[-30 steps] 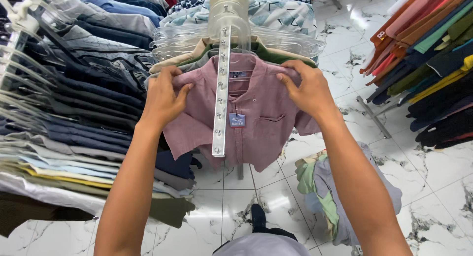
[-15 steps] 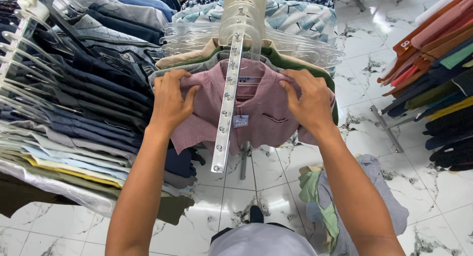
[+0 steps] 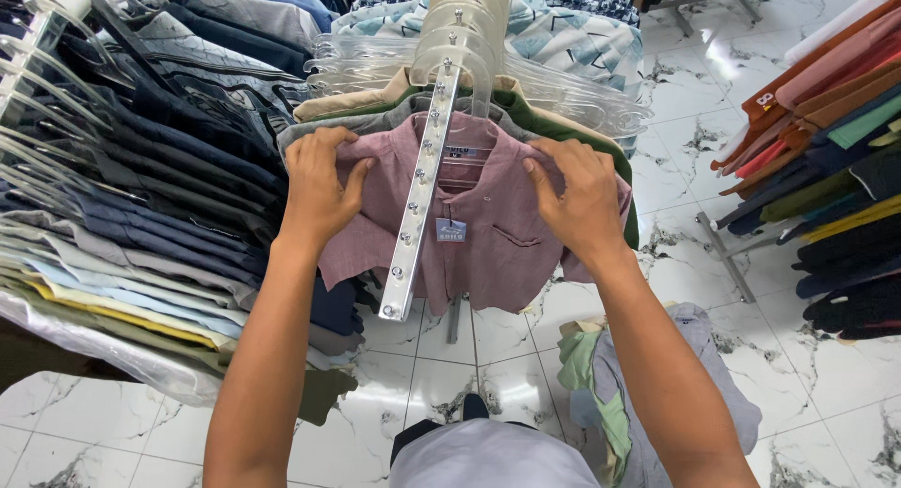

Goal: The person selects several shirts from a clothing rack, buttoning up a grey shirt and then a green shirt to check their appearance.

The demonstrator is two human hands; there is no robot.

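A heap of clothes lies on the marble floor below and right of the pink shirt, with open tiles between the racks. The left hand and right hand press the shirt's shoulders, fingers curled onto the cloth. The shirt hangs foremost on a sloping metal arm, which crosses its front; a small blue tag dangles beside the arm. Behind it hang more shirts on clear hangers. Left of it crowd dark shirts; right, coloured ones.
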